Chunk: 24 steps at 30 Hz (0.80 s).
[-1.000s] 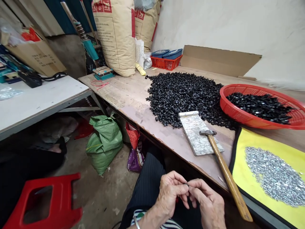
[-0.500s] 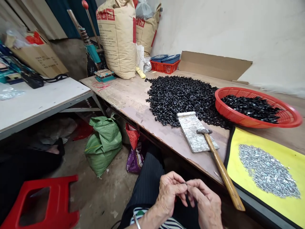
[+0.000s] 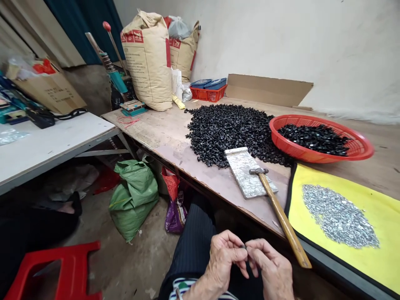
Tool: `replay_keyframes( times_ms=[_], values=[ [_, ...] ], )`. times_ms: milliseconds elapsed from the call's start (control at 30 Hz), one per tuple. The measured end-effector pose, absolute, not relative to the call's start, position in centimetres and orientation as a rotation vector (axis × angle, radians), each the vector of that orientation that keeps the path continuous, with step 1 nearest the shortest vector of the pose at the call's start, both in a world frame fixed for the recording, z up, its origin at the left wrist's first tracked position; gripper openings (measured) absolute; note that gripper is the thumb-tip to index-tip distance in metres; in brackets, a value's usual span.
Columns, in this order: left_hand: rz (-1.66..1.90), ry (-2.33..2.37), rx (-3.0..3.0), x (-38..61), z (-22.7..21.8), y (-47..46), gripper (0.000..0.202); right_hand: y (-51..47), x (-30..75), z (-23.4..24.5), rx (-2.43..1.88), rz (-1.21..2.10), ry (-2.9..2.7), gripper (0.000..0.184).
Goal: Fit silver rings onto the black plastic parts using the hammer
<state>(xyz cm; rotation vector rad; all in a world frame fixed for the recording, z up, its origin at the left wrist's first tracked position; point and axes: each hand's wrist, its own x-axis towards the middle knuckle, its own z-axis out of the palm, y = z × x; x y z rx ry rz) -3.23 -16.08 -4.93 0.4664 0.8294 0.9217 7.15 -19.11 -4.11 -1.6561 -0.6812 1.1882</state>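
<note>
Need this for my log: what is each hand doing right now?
Left hand: closed, pinching a small dark part at the fingertips.
Right hand: closed, pinching the same part.

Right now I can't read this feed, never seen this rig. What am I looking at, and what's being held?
No machine here: this is one camera worn on a person's head, looking forward and down. The two bare hands at the bottom are theirs, left hand and right hand. Between them, the fingers pinch a small dark piece, too small to make out. On the wooden workbench lie a heap of black pieces, a red basket holding more, a mottled flat plate, a hammer, and small silver rings on a yellow mat.
</note>
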Motion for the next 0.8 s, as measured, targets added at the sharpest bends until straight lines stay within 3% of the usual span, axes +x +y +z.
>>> replay_keyframes(
  times_ms=[433,567,633,800],
  values=[
    [0.887,0.875,0.509,-3.4,-6.6,-15.3,0.020,-18.2,6.5,-5.3,-1.633,1.302,-0.631,0.024],
    [0.867,0.976,0.542,-3.9,-6.9,-14.9,0.019,-17.8,7.6,-7.9,-1.643,1.351,-0.778,0.037],
    [0.879,1.059,0.561,-4.3,-7.3,-14.6,0.016,-17.6,8.6,-9.8,-1.854,1.240,-0.994,0.045],
    [0.877,1.290,0.709,-6.3,-9.4,-13.2,0.007,-18.9,10.8,-15.5,-2.468,0.679,-1.468,0.044]
  ],
)
